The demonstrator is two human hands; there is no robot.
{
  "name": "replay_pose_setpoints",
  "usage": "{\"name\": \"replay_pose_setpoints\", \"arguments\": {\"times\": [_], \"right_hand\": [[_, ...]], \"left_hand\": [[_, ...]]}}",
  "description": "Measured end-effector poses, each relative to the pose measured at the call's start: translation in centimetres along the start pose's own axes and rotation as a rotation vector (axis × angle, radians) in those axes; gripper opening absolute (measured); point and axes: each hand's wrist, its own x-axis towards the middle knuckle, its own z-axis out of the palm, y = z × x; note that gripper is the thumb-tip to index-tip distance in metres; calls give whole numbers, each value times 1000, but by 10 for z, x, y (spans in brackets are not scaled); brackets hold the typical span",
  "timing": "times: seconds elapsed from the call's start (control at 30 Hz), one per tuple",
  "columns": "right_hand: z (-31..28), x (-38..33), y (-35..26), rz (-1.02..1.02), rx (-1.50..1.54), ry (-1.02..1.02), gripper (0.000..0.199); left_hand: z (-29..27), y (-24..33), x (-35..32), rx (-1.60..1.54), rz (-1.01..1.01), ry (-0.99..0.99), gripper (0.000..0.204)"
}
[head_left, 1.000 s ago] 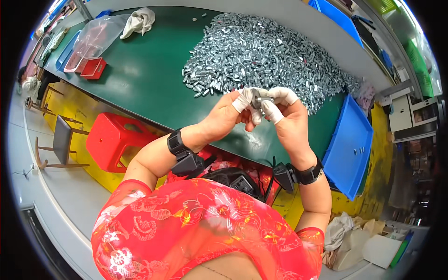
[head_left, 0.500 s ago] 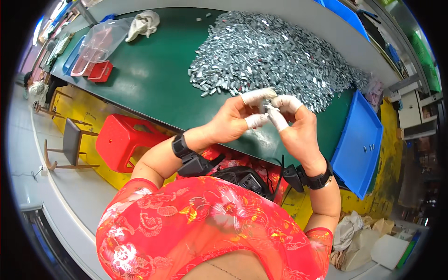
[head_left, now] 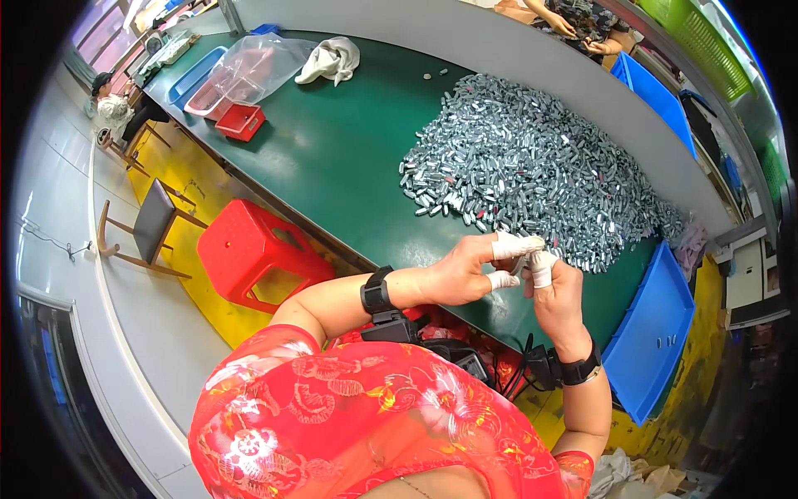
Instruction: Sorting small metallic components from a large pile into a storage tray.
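Red floral-print top; black wristband on each wrist; white finger cots on left hand point(head_left: 453, 274), right hand point(head_left: 559, 295).

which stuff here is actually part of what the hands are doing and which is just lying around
In use:
- left hand and right hand, fingertips taped white, pinching a small metal part between them
- heap of small metal parts on the green table

Lying about:
- white cloth
- clear plastic bag
- small red tray
- red stool
- blue bin
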Motion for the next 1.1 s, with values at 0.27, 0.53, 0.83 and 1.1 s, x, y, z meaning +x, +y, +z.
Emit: {"name": "replay_pose_setpoints", "arguments": {"times": [0.27, 0.53, 0.83, 1.1], "right_hand": [[5, -1, 20, 76, 100, -10, 42], [2, -4, 9, 186, 260, -112, 50], [-4, -3, 0, 274, 380, -90, 23], [-3, -8, 12, -162, 152, 70, 9]], "left_hand": [[2, -3, -4, 6, -16, -8, 61], [3, -11, -2, -53, -16, 3, 60], [4, -13, -1, -3, 16, -2, 56], [6, -3, 2, -628, -416, -159, 50]]}}
